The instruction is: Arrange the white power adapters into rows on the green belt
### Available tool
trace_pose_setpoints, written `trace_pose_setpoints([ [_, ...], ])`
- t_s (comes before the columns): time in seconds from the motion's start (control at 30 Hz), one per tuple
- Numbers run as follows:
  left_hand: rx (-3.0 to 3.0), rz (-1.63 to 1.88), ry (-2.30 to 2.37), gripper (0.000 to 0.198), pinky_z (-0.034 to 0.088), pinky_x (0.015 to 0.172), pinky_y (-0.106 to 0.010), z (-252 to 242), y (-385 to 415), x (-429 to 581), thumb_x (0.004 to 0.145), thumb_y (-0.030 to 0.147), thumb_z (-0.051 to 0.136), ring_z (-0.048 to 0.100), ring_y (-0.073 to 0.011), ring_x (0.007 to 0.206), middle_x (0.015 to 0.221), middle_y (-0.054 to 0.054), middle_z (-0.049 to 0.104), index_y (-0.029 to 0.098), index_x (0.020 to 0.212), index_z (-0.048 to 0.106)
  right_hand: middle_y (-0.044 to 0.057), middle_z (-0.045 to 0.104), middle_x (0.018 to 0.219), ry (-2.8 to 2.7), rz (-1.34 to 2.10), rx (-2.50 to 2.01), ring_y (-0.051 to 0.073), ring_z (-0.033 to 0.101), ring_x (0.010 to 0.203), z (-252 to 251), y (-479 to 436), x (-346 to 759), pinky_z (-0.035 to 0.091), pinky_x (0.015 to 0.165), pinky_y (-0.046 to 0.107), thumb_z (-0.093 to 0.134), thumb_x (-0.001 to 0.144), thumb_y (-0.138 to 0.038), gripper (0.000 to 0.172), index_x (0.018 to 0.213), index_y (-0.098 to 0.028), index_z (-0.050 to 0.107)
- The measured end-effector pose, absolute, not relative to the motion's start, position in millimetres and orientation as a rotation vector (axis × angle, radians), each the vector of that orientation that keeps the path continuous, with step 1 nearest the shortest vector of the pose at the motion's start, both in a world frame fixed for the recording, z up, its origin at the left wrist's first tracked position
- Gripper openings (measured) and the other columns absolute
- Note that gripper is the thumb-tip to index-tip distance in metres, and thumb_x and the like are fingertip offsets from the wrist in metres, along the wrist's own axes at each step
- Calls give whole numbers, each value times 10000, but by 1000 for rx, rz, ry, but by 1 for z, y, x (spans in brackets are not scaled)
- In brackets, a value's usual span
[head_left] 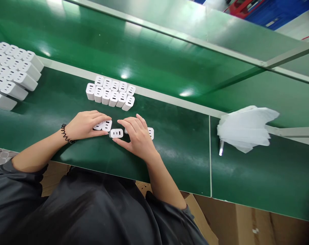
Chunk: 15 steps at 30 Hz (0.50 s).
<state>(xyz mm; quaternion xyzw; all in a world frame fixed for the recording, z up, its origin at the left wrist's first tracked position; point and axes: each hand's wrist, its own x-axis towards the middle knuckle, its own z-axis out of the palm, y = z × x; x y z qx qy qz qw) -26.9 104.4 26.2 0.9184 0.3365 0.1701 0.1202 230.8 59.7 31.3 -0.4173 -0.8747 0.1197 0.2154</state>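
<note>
White wall chargers with several port slots on their end faces lie on the green bench. My left hand [86, 125] is closed round a pair of them, fingers over the top and thumb below; the charger [107, 126] at its fingertips shows best. Just right of that pair sits a single charger [116, 133], turned sideways. My right hand [137, 136] is spread about it, thumb by its lower edge and forefinger above with a gap. Behind the right hand, another charger [150, 133] is partly hidden, and a white bit shows under the fingers.
Two rows of chargers [106, 96] stand by the back ledge. A larger block of chargers [14, 68] fills the far left. To the right, a fan of thin white sheets or bags [246, 127] lies across the back ledge. Cardboard boxes [246, 221] are below the bench.
</note>
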Motion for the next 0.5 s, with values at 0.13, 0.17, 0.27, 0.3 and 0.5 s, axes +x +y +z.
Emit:
trace_pose_setpoints([
  [0.13,2687,481,893,441,545,779,-293,26,108,-30,970,537,545,703,-188,954,1170,-62,739,198,1233,647,71,709,1203,-2450,401,-1104,238,621,1199,29,60,230,305,1220,529,490,980,-259,399,1374,-205,518],
  [0.17,2688,473,859,439,546,798,-294,26,108,-31,971,530,547,702,-190,978,1180,-65,736,196,1239,644,65,696,1252,-2454,413,-1093,235,602,1239,29,60,230,293,1226,533,467,975,-219,425,1399,-216,499],
  [0.27,2694,460,779,432,548,839,-294,28,109,-32,973,510,546,697,-195,1033,1192,-73,732,192,1249,641,69,677,1299,-2435,371,-1118,235,581,1275,29,60,230,280,1230,532,431,958,-155,469,1420,-214,489],
  [0.3,2696,459,768,427,549,840,-293,29,109,-32,973,503,546,697,-193,1036,1192,-73,732,192,1249,644,75,688,1263,-2413,349,-1141,236,598,1241,29,60,229,294,1223,523,436,953,-157,462,1407,-207,504],
  [0.5,2777,473,795,490,551,838,-343,30,107,-27,951,553,555,697,-231,1042,1188,-87,737,185,1258,656,20,724,979,-2331,396,-1145,214,655,1025,33,60,231,359,1180,494,437,915,-139,492,1391,-238,515],
])
